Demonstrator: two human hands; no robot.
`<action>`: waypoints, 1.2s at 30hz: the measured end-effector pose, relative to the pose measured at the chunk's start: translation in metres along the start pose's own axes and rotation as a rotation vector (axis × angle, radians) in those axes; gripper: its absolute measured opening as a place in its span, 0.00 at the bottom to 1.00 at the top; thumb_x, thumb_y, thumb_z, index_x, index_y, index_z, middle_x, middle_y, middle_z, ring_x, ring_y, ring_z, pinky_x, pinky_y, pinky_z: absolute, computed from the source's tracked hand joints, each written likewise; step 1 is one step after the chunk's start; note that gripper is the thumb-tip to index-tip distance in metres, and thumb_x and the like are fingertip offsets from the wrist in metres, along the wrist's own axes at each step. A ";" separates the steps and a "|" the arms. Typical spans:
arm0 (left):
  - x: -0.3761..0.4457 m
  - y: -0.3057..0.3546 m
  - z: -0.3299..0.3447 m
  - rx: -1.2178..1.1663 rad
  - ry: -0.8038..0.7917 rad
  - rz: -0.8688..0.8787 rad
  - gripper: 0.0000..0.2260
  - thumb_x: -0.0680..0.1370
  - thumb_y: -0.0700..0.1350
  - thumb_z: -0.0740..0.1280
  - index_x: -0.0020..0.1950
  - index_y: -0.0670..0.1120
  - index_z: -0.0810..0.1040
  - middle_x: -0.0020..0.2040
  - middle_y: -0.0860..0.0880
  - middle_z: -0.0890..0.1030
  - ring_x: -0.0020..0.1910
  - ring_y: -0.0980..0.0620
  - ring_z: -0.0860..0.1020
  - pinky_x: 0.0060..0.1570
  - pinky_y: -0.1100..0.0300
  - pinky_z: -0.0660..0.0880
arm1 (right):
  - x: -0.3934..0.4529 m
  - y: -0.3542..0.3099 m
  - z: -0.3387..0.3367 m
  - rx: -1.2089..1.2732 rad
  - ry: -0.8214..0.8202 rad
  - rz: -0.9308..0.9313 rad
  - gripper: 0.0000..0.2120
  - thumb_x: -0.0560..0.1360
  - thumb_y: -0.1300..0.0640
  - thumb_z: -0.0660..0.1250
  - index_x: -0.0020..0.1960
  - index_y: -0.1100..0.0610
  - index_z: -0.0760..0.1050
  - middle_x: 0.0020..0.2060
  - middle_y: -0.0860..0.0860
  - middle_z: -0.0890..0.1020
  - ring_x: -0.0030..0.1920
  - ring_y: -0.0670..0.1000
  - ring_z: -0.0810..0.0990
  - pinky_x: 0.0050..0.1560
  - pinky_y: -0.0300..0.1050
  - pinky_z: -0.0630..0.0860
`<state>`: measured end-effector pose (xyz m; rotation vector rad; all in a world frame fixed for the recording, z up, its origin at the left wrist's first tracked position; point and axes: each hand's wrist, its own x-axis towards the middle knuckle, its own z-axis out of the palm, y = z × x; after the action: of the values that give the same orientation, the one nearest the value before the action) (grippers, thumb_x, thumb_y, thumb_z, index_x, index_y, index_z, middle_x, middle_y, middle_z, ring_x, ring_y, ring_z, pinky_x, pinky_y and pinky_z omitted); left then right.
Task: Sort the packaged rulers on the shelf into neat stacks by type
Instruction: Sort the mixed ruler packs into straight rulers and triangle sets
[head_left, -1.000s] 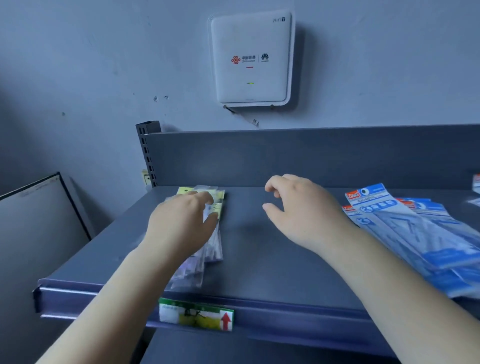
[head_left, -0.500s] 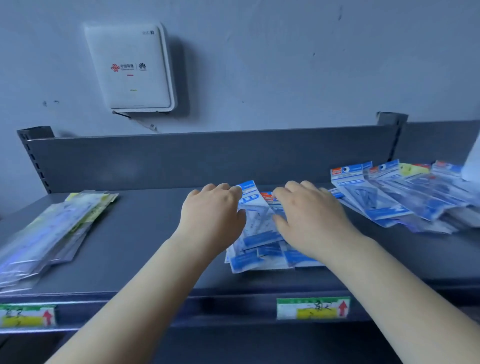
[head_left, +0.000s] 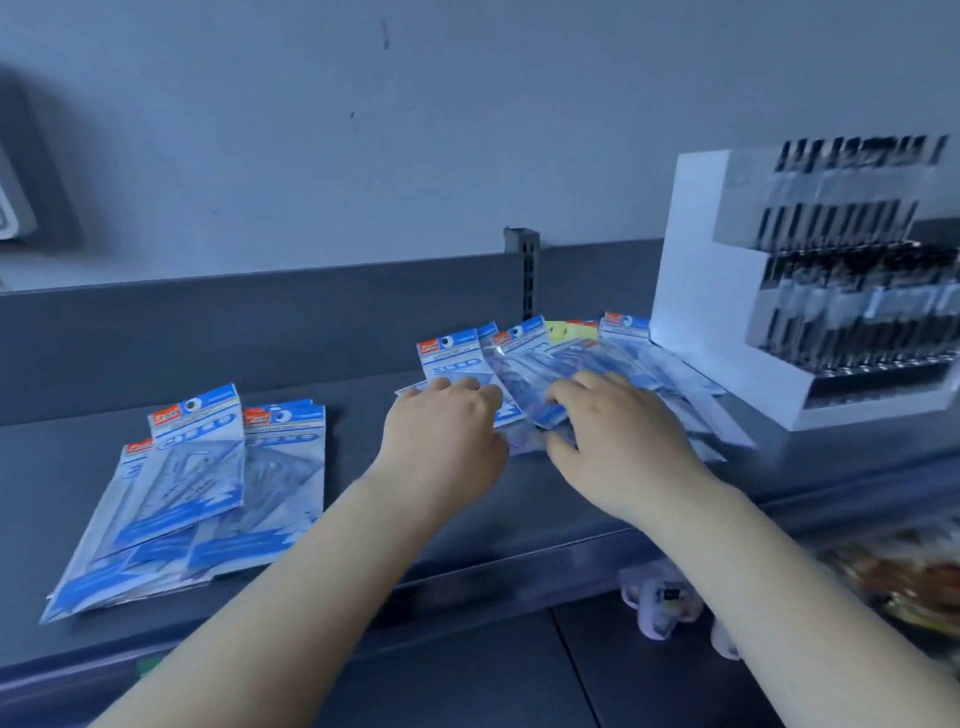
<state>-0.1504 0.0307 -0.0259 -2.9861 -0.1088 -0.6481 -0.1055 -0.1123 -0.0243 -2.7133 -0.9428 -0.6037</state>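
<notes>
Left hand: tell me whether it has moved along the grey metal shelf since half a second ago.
Yes. The left hand went rightward: from the blue-packaged ruler pile to the scattered blue packets near the slotted grey shelf upright.

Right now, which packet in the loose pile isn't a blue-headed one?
The yellow-headed packet at the pile's back, beyond the right hand; every other header visible there is blue.
</notes>
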 end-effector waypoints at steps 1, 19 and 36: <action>0.007 0.011 0.003 -0.008 -0.013 0.011 0.14 0.78 0.51 0.58 0.62 0.49 0.72 0.59 0.52 0.76 0.59 0.48 0.73 0.54 0.57 0.67 | -0.001 0.013 0.000 0.008 -0.003 0.026 0.14 0.77 0.50 0.57 0.61 0.52 0.69 0.58 0.48 0.74 0.61 0.52 0.70 0.56 0.47 0.68; 0.109 0.114 0.074 -0.136 -0.151 0.159 0.15 0.80 0.53 0.53 0.63 0.48 0.71 0.64 0.52 0.72 0.65 0.48 0.67 0.60 0.55 0.61 | 0.020 0.147 0.040 0.273 -0.037 0.449 0.13 0.76 0.59 0.60 0.61 0.53 0.72 0.59 0.52 0.72 0.55 0.56 0.75 0.53 0.46 0.71; 0.110 0.085 0.053 -0.405 -0.110 0.062 0.12 0.72 0.58 0.69 0.49 0.52 0.81 0.49 0.56 0.81 0.50 0.55 0.77 0.50 0.61 0.72 | 0.023 0.165 0.048 1.025 0.348 0.550 0.17 0.69 0.64 0.72 0.52 0.49 0.72 0.35 0.46 0.77 0.35 0.47 0.75 0.46 0.45 0.73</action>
<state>-0.0215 -0.0427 -0.0338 -3.3968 0.1232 -0.5560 0.0298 -0.2126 -0.0666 -1.7266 -0.2435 -0.3156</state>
